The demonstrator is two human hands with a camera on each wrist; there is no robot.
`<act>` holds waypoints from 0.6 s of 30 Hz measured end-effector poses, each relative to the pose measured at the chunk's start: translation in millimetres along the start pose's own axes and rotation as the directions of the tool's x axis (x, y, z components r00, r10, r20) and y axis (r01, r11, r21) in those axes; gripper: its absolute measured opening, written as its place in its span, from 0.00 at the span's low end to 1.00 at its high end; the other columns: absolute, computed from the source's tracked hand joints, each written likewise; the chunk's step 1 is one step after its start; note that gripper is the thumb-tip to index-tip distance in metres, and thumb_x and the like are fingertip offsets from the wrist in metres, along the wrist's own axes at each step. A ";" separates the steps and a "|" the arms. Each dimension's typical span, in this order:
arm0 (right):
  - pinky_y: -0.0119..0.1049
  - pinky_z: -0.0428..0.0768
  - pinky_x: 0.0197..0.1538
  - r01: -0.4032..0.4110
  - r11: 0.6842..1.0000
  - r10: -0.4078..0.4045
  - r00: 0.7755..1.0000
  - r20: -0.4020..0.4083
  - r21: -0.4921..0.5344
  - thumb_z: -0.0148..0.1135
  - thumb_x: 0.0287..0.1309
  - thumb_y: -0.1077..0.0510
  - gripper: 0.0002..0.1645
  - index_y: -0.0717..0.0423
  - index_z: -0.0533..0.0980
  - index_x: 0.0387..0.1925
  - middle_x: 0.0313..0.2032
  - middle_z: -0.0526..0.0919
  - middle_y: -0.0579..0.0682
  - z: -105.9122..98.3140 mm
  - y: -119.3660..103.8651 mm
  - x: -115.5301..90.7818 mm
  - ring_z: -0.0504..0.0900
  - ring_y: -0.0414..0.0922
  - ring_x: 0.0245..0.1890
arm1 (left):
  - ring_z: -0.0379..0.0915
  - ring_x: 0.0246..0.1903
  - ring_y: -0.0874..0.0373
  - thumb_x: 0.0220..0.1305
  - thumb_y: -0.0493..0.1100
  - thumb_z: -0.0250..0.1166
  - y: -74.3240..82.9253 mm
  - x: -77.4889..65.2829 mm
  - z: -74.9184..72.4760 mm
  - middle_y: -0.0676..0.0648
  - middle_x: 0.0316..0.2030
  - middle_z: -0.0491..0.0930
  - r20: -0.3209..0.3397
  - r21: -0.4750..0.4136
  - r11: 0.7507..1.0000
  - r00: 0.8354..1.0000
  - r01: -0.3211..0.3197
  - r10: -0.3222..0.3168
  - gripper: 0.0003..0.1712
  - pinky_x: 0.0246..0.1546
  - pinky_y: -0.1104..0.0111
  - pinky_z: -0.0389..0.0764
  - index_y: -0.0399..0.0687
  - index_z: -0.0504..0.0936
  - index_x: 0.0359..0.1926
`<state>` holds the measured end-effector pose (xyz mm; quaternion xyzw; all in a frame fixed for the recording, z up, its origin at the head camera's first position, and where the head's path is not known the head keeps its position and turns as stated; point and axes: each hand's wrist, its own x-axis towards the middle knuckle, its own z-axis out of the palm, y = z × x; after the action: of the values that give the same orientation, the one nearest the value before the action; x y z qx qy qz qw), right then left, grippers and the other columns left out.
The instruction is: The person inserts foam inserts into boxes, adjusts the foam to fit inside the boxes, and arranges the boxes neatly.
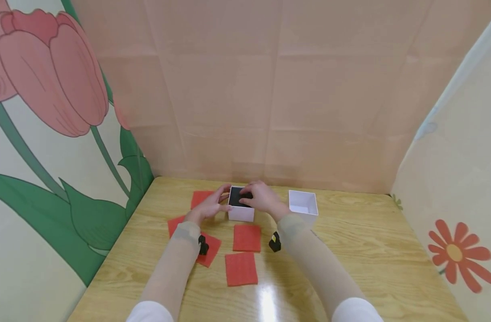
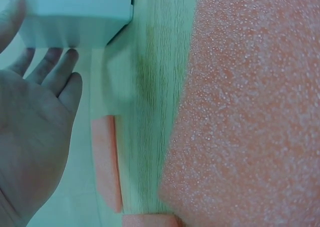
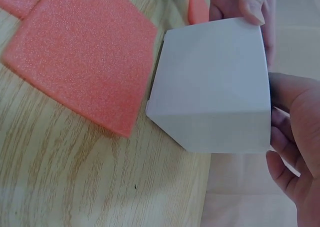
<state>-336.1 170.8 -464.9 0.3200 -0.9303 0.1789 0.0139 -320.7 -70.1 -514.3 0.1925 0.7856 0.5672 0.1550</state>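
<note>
The left hand [image 1: 211, 207] lay with relaxed fingers and thumb against the white box [image 1: 241, 215], which stood between both hands; steadying it there seemed sound practice. The right hand [image 1: 263, 197] bent over its top, where a black layer [image 1: 236, 197] showed. Whether the partly hidden fingertips pinched this I could not tell; handling it level, without nudging the box, probably served best.

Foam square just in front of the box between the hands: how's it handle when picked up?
The red foam square is probably light, given its bubbly foam texture. Thin and flat, it likely flexes some. Lying flat on the table, it probably won't roll.
</note>
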 end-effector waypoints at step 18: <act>0.46 0.83 0.59 -0.109 0.993 0.110 0.994 0.021 -0.039 0.78 0.64 0.47 0.16 0.46 0.91 0.50 0.48 0.90 0.45 2.6 -6.2 6.7 0.85 0.47 0.52 | 0.58 0.78 0.37 0.69 0.31 0.69 0.7 2.3 -0.1 0.34 0.80 0.57 0.019 0.011 1.000 1.000 -0.002 0.002 0.49 0.78 0.48 0.59 0.39 0.52 0.83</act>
<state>-337.5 161.3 -464.4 0.2702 -0.9497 0.1581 -0.0007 -322.8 -68.9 -513.7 0.1994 0.7870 0.5613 0.1606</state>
